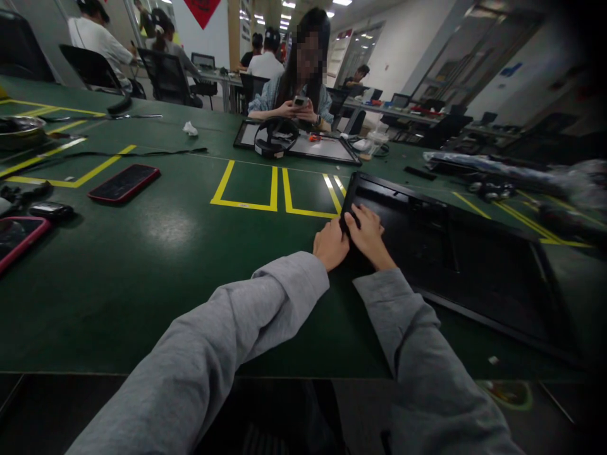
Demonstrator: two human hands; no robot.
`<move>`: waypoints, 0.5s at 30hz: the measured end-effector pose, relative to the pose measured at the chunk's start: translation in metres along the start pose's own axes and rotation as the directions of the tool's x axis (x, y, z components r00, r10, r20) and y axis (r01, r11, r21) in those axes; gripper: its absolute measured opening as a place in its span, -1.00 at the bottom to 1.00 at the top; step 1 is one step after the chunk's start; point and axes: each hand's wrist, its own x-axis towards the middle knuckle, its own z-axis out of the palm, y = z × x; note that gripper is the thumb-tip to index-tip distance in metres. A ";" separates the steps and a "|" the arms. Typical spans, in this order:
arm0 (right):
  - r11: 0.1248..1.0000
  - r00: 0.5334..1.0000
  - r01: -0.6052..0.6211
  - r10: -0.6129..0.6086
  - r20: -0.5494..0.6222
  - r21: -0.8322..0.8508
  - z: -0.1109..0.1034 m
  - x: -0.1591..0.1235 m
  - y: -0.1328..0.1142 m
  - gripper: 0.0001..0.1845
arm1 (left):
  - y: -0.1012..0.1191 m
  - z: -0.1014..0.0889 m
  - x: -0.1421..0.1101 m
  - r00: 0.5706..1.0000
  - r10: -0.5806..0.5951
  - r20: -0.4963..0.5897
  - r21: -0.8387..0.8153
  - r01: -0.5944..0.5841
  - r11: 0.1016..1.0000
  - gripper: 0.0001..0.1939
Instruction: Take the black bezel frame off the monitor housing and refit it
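Note:
A large black monitor casing [493, 265], a shallow rectangular shell with a raised rim, lies slantwise across the green table on the right. My left hand [332, 243] is closed around its left edge, fingertips hidden against the rim. Just beside it, my right hand [367, 230] grips the same end from the inner side, with the thumb on the rim and the fingers bent over the shell. Both hands nearly touch each other. Whether anything small is between the fingers cannot be seen.
Yellow tape outlines [244, 205] mark the green table [190, 303]. A red-edged phone [124, 184] lies left, another phone [19, 240] nearer. Across the table a person [303, 82] holds a phone behind a framed panel [327, 150] with a black ring-shaped object [276, 138] on it. Plastic-wrapped items [512, 167] lie far right.

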 end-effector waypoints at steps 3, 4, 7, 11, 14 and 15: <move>0.993 0.990 0.100 -0.106 0.096 0.062 -0.004 -0.003 -0.014 -0.36 | -0.026 -0.038 0.004 0.997 0.014 -0.079 0.016 -0.013 1.000 -0.50; 0.990 0.987 0.121 -0.128 0.100 0.071 -0.006 -0.005 -0.019 -0.36 | -0.036 -0.056 0.004 0.994 0.010 -0.106 0.027 -0.007 1.000 -0.50; 0.987 0.987 0.152 -0.154 0.047 0.041 -0.013 -0.010 -0.028 -0.38 | -0.073 -0.118 -0.002 0.979 -0.082 -0.186 0.091 0.100 0.991 -0.47; 0.988 0.988 0.148 -0.149 -0.034 -0.039 -0.021 -0.013 -0.028 -0.44 | -0.129 -0.203 -0.027 0.946 -0.082 -0.315 0.185 0.146 0.972 -0.46; 0.990 0.991 0.090 -0.100 -0.094 -0.105 -0.024 -0.013 -0.022 -0.47 | -0.166 -0.255 -0.049 0.911 -0.116 -0.395 0.240 0.224 0.945 -0.46; 0.990 0.990 0.059 -0.074 -0.116 -0.128 -0.024 -0.014 -0.019 -0.46 | -0.176 -0.269 -0.056 0.904 -0.125 -0.410 0.260 0.248 0.933 -0.46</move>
